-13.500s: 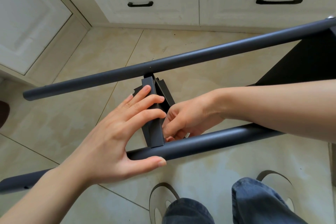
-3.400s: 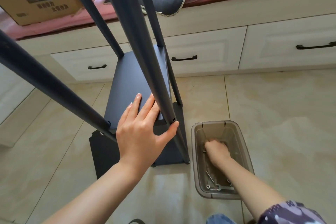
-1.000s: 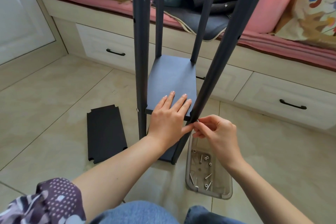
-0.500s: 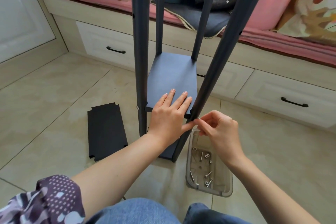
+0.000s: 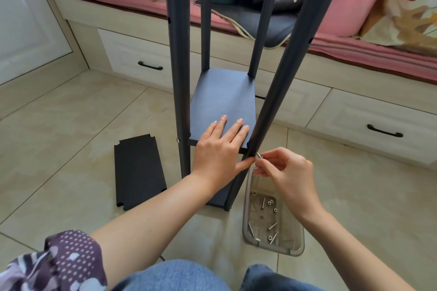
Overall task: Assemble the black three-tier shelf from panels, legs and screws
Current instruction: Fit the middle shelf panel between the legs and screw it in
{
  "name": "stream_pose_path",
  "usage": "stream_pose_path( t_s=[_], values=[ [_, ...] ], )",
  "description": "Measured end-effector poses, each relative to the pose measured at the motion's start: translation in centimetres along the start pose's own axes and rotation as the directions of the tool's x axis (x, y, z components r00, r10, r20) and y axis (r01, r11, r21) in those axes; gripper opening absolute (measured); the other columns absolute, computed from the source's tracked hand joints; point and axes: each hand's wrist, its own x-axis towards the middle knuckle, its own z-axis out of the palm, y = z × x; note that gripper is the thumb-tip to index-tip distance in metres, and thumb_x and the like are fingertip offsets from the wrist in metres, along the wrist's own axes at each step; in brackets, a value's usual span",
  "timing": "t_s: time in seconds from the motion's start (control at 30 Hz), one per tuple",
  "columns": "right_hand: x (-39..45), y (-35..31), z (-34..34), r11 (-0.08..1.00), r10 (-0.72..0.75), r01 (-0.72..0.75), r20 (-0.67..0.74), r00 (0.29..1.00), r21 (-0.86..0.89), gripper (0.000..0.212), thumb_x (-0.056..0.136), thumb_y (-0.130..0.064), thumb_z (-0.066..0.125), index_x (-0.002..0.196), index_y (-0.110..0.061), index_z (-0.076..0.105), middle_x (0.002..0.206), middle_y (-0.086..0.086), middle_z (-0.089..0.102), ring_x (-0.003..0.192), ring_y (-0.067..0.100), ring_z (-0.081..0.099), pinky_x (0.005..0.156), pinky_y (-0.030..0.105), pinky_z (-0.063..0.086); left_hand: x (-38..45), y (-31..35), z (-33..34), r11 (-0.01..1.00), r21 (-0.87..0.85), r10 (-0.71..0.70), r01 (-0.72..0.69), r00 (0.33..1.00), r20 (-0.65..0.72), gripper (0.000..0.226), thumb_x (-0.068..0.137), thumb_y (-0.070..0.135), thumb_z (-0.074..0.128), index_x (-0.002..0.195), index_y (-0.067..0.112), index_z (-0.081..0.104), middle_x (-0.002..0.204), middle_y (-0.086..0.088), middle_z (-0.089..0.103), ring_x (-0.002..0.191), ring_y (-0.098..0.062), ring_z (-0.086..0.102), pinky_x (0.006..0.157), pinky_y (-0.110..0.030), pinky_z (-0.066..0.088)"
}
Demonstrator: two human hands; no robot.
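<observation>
Fingers of the left hand [image 5: 218,156] lie flat on the middle shelf panel [image 5: 223,104], thumb against the near right leg [image 5: 287,71]. Her right hand [image 5: 287,172] pinches a screw [image 5: 259,155] at that leg, beside the panel's corner. A spare panel [image 5: 138,168] lies on the floor [image 5: 71,130]; a clear box [image 5: 272,220] holds more screws.

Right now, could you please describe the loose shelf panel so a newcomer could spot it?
Find the half-built shelf frame standing on the tiled floor. The loose panel lies flat just left of it, black with notched corners and, unlike the mounted panel, touching no leg.
</observation>
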Motion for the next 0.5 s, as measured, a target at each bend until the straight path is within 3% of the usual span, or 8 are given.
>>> stream_pose_path(
  t_s=[0.3, 0.5],
  values=[
    [-0.14, 0.13, 0.03, 0.992, -0.084, 0.083, -0.002, 0.996, -0.092, 0.002, 0.088, -0.015, 0.074, 0.088, -0.016, 0.072, 0.070, -0.009, 0.072, 0.066, 0.005, 0.071, 0.069, 0.034, 0.061, 0.07, -0.07, -0.30, 1.000, -0.021, 0.002, -0.001, 0.999, 0.044, 0.075, 0.085, 0.065, 0.063, 0.141, 0.016, 0.057, 0.147, -0.005, 0.054, 0.137, -0.035, 0.048, 0.112, -0.047, 0.038],
    [-0.35, 0.21, 0.19, 0.995, -0.051, 0.050, -0.008, 0.999, -0.090, 0.006, 0.091, -0.018, 0.070, 0.086, -0.015, 0.072, 0.067, -0.010, 0.071, 0.062, 0.002, 0.070, 0.065, 0.027, 0.058, 0.12, -0.68, -0.50, 0.997, 0.011, 0.070, -0.073, 0.980, 0.186, 0.079, 0.091, 0.054, 0.064, 0.156, 0.019, 0.034, 0.161, -0.003, 0.033, 0.150, -0.034, 0.028, 0.121, -0.044, 0.019]
  ],
)
